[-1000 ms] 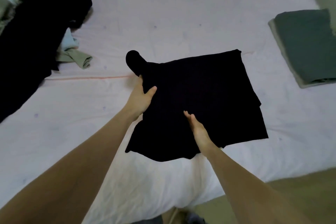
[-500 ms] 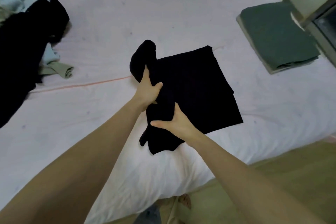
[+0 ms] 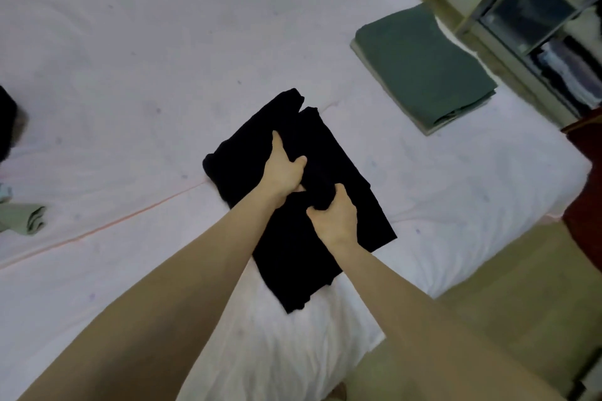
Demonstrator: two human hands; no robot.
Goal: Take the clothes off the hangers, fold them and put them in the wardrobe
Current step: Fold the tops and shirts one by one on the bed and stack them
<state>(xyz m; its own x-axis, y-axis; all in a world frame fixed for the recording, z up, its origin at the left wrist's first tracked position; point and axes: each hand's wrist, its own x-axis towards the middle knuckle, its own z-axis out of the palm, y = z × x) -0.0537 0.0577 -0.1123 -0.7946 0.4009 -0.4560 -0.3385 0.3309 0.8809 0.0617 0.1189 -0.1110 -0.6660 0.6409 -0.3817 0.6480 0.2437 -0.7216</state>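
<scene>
1. Black garment [image 3: 345, 205] lies partly folded on the white bed [image 3: 130, 58], near its near edge.
2. Folded green clothes [image 3: 420, 65] sit far right on the bed, well apart from it, beside the open wardrobe [image 3: 534, 10].
3. Left hand [image 3: 281, 169] rests on the garment, fingers bent into the cloth.
4. Right hand [image 3: 332, 218] grips a bunched fold, fingers curled round it.
</scene>
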